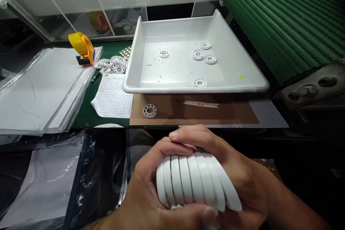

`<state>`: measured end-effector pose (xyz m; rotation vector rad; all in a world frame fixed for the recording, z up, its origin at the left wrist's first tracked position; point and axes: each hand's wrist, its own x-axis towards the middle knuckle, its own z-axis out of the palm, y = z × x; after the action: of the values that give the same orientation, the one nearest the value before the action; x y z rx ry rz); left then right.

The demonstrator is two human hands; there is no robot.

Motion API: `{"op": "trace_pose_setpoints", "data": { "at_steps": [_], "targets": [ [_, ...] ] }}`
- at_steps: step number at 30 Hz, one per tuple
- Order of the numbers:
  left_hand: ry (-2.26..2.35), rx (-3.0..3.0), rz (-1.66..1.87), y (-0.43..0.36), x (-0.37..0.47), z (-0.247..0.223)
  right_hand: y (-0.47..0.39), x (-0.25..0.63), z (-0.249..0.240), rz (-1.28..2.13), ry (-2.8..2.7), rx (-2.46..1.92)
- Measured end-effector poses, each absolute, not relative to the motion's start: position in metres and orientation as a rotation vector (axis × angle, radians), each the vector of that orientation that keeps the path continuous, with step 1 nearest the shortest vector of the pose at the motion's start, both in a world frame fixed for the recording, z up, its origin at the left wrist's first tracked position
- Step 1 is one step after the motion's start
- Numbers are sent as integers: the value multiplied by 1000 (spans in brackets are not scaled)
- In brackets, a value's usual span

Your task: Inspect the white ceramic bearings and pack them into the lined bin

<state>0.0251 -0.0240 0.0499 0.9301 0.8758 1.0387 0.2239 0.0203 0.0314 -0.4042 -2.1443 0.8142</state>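
Observation:
A row of several white plastic rings [192, 181], pressed side by side and seen edge-on, is held between my two hands just in front of the table edge. My left hand [145, 187] wraps the left end, with its thumb along the underside. Around the right end curls my right hand [237, 172], its fingers meeting the left ones on top. The rightmost rings lean and fan out slightly. Beyond my hands, one loose white ring [150, 110] lies flat on a brown board [167, 115], left of a white cutter-like tool [201, 104] marked A16.
A white tray [175, 90] holds several rings and small white scraps. To its left are a ring pile [114, 65], a printed form [113, 95], an orange tape dispenser [87, 50] and bagged sheets [40, 86]. A green conveyor belt [285, 18] rises at the right.

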Motion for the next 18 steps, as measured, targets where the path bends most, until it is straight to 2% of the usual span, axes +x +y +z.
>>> {"op": "trace_pose_setpoints", "data": {
  "at_steps": [11, 18],
  "targets": [
    [891, 1044, 1095, -21, 25, 43, 22, 234, 27, 678, -2290, -488],
    [1013, 1049, 1078, -21, 26, 38, 22, 235, 17, 782, -2312, -570]
  ]
}}
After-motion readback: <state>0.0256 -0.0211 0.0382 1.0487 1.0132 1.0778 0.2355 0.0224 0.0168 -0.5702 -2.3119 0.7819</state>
